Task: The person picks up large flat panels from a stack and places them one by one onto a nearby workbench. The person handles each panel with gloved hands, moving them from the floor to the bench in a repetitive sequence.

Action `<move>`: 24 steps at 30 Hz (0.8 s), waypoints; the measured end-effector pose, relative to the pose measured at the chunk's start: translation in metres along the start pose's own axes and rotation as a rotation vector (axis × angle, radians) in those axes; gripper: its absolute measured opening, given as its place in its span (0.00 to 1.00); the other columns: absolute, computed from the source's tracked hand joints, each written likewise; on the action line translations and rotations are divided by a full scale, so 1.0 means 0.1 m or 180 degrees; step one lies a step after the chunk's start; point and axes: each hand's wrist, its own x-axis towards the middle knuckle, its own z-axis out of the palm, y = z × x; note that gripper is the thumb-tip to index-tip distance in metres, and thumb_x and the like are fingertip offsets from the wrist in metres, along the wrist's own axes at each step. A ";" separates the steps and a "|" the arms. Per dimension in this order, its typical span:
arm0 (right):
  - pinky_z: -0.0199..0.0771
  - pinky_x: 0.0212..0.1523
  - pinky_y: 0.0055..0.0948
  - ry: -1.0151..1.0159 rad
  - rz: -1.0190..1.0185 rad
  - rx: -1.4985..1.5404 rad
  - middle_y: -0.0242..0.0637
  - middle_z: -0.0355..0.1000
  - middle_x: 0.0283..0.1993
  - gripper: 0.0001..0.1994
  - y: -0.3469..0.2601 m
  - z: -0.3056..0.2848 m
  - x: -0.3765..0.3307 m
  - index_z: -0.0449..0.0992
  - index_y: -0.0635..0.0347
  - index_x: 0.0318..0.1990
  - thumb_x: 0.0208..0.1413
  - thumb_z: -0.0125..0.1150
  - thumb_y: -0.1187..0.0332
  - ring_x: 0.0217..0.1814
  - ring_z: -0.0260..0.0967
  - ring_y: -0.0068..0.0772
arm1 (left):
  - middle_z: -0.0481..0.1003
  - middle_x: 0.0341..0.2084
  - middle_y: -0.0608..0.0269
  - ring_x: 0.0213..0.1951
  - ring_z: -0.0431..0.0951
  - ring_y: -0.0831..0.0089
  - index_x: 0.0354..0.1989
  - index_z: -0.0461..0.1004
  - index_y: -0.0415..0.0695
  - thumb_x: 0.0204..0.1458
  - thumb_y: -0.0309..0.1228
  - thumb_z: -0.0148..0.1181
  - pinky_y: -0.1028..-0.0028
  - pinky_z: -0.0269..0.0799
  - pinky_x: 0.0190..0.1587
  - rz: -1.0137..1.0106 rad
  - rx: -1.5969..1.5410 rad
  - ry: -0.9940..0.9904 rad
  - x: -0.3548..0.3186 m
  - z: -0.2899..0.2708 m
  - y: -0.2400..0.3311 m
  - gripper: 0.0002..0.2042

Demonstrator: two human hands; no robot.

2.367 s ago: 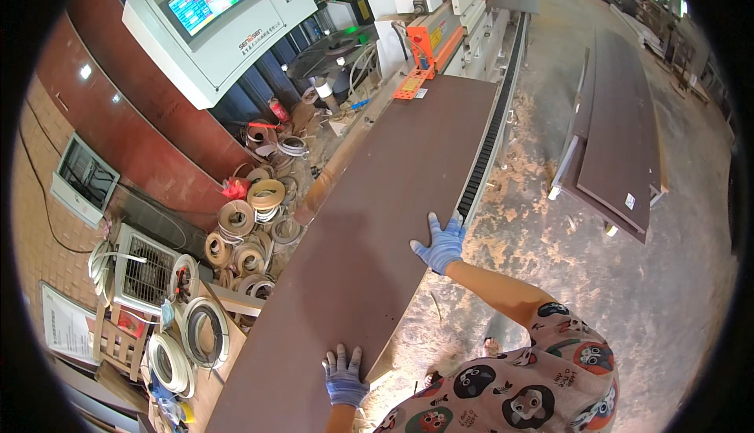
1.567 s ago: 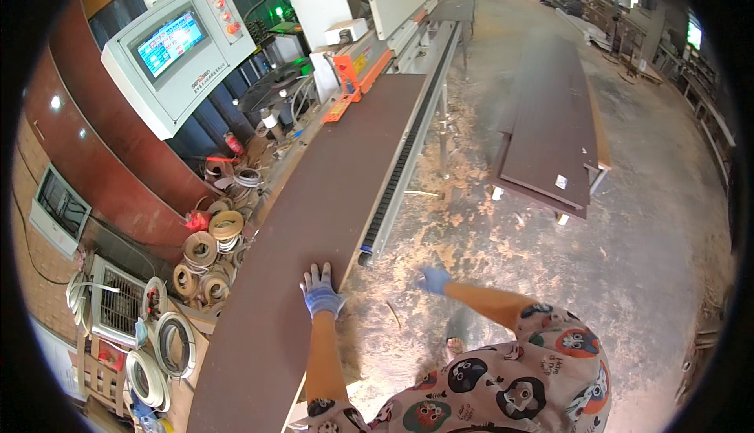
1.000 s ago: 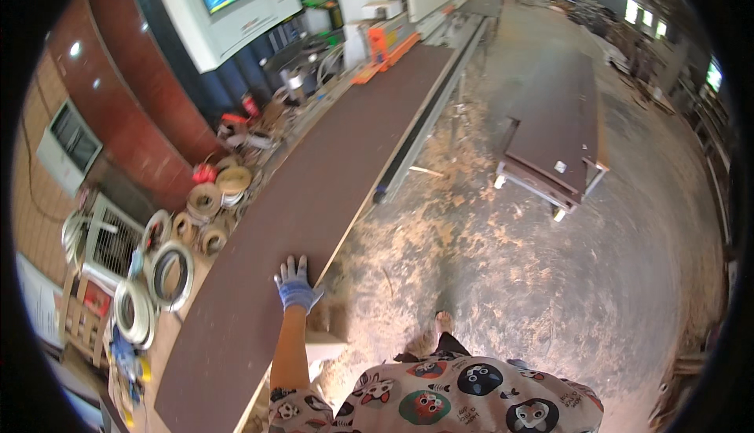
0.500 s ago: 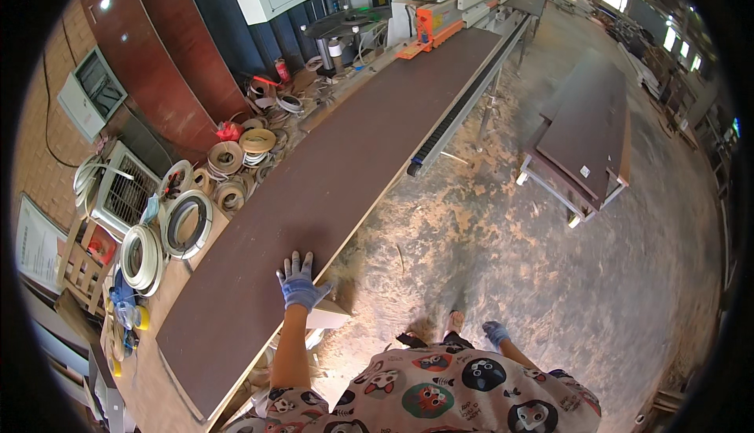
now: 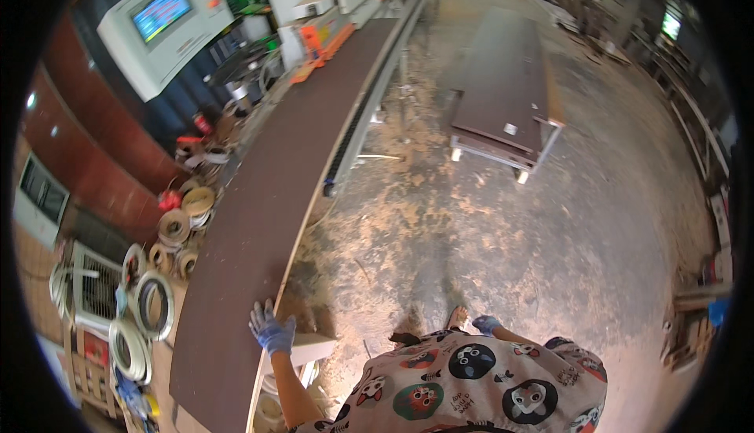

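My left hand [image 5: 272, 331], in a blue and grey work glove, lies open with its fingers spread on the near part of a long dark brown board [image 5: 255, 185], close to its right edge. The board stretches away from me, its far end beside an orange guard [image 5: 320, 42] on a machine. Lower down on my right side hangs my right hand [image 5: 486, 324], gloved in blue. Its fingers look loosely extended, and nothing shows in them.
A control panel [image 5: 163, 20] with a lit screen stands at the far left. Rolls of edge banding [image 5: 153, 307] line the board's left side. A black roller rail [image 5: 348, 138] runs along its right. More brown boards [image 5: 499, 91] rest on a low trolley [image 5: 503, 158].
The view has swung to the right, so the scene sits farther left and more of the control panel shows. My left hand stays on the board, now nearer its right edge.
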 end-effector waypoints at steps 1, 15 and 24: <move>0.68 0.51 0.37 0.0245 -0.0069 0.0007 0.45 0.74 0.47 0.23 0.25 -0.09 0.13 0.78 0.52 0.45 0.50 0.55 0.46 0.51 0.70 0.45 | 0.56 0.62 0.53 0.64 0.53 0.52 0.61 0.60 0.54 0.35 0.44 0.67 0.52 0.43 0.65 -0.0010 -0.0099 -0.0012 0.06 0.06 0.11 0.39; 0.73 0.37 0.30 0.0521 0.0117 0.1296 0.39 0.76 0.36 0.16 0.69 -0.89 0.46 0.78 0.58 0.42 0.51 0.61 0.58 0.36 0.73 0.32 | 0.58 0.61 0.52 0.62 0.55 0.49 0.60 0.61 0.54 0.35 0.41 0.69 0.51 0.46 0.64 -0.0366 -0.0151 0.0471 0.18 0.27 0.45 0.38; 0.73 0.30 0.29 0.0160 -0.0135 0.0833 0.37 0.76 0.32 0.17 0.97 -1.06 0.45 0.78 0.56 0.42 0.51 0.60 0.55 0.28 0.72 0.27 | 0.53 0.63 0.53 0.65 0.50 0.51 0.62 0.58 0.54 0.36 0.46 0.67 0.53 0.41 0.66 -0.1030 0.0277 0.0091 0.04 -0.05 0.47 0.40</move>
